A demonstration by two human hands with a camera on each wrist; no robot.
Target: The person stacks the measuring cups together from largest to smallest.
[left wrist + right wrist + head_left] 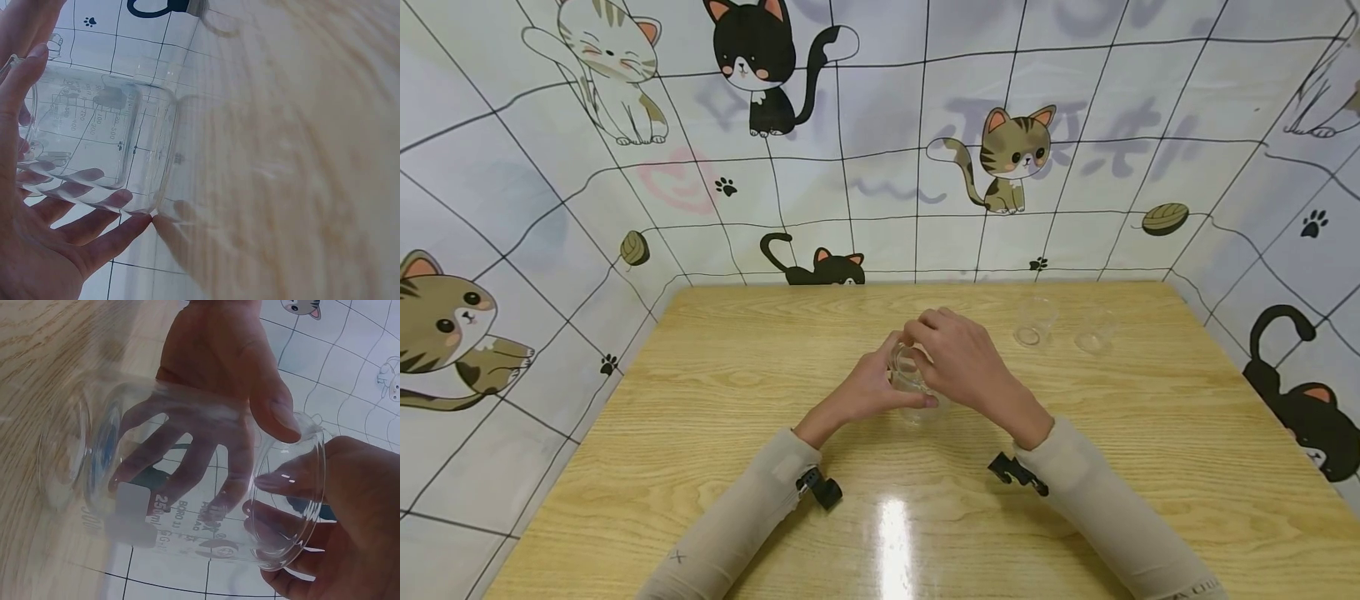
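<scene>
Two clear glass beakers stand nested on the table, seen at the middle of the head view. Printed marks, with "250ml" among them, show on the inner beaker (206, 534) in the right wrist view. The base of the wider outer beaker (59, 465) lies below it, close to the wood. My left hand (874, 385) grips the outer beaker round its side, fingers spread along the glass (94, 240). From above, my right hand (962, 358) pinches the rim of the inner beaker with curled fingers; the exact finger contact is partly blurred by glass.
Farther back on the right stand two more clear glass vessels (1028, 335), (1093, 340). The wooden table (737, 350) ends at a wall cloth (887, 183) with cat drawings at the back and sides. A light reflection lies on the near tabletop.
</scene>
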